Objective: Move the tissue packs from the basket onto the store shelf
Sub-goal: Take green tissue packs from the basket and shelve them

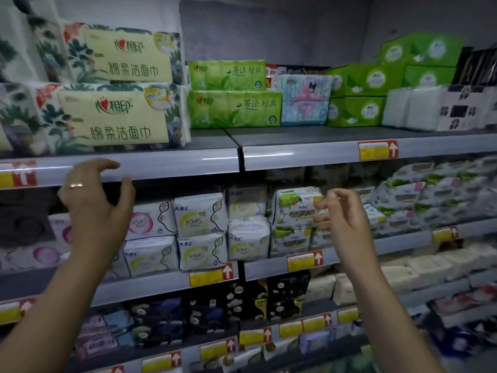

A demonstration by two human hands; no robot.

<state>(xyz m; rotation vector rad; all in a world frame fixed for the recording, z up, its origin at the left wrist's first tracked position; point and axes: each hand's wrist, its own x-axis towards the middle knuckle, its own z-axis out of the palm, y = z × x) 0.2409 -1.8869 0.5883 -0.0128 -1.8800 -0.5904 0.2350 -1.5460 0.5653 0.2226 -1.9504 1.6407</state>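
Two large floral tissue packs (113,117) with yellow labels lie stacked at the left of the top shelf (269,154). Beside them, to the right, two green tissue packs (234,109) are stacked one on the other. My left hand (94,200), with a ring on one finger, hangs just below the shelf's front edge, its fingers loosely curved and holding nothing. My right hand (341,214) is raised in front of the second shelf, fingers relaxed, also holding nothing. The basket is out of view.
Further right on the top shelf sit a pink-and-blue cartoon pack (305,100), green tissue boxes (357,95) and white packs (411,109). The lower shelves hold rows of sanitary pad packs (201,230) and dark packs (242,305). Yellow-red price tags (377,150) line the shelf edges.
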